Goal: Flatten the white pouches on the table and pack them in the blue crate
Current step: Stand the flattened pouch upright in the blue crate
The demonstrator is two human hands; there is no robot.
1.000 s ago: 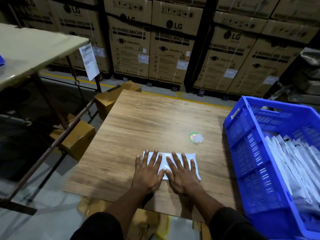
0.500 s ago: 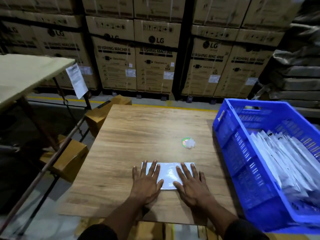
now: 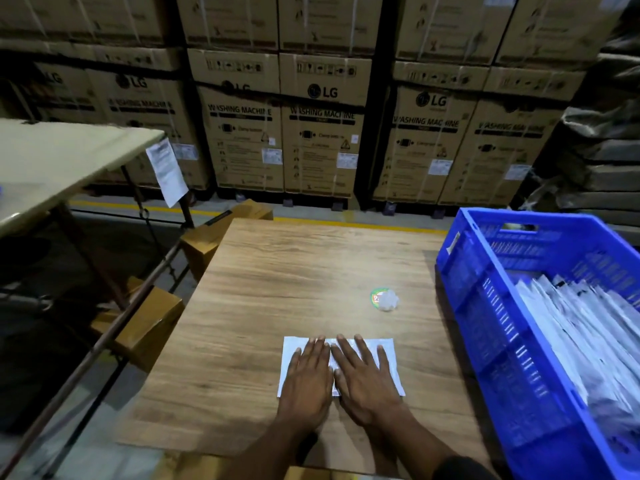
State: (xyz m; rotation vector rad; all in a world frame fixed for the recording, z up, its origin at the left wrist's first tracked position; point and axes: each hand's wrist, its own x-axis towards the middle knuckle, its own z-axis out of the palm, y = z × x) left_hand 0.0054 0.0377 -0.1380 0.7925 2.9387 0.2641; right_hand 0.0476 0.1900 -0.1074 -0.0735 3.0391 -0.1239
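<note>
While stacked cardboard boxes (image 3: 322,126) fill the back wall and a pale side table (image 3: 52,161) with a hanging paper sheet (image 3: 167,172) stands well off to the left, the work sits on the wooden table (image 3: 277,289). Just beside its right edge is the blue crate (image 3: 485,306), already holding a leaning row of packed pouches (image 3: 581,334). Near the table's front edge lies one white pouch (image 3: 389,355), flat under both palms. Each grip is spread, fingers straight and pressing down: the left hand (image 3: 306,379) on the pouch's left half, the right hand (image 3: 365,379) on its right half, thumbs almost touching. It looks light, thin and limp, probably a little slick, so a pinch along one bare edge should lift it without creasing. Beyond it, near the crate, rests a small crumpled wrapper (image 3: 385,299) on a round green sticker; neither blocks the short path into the crate.
</note>
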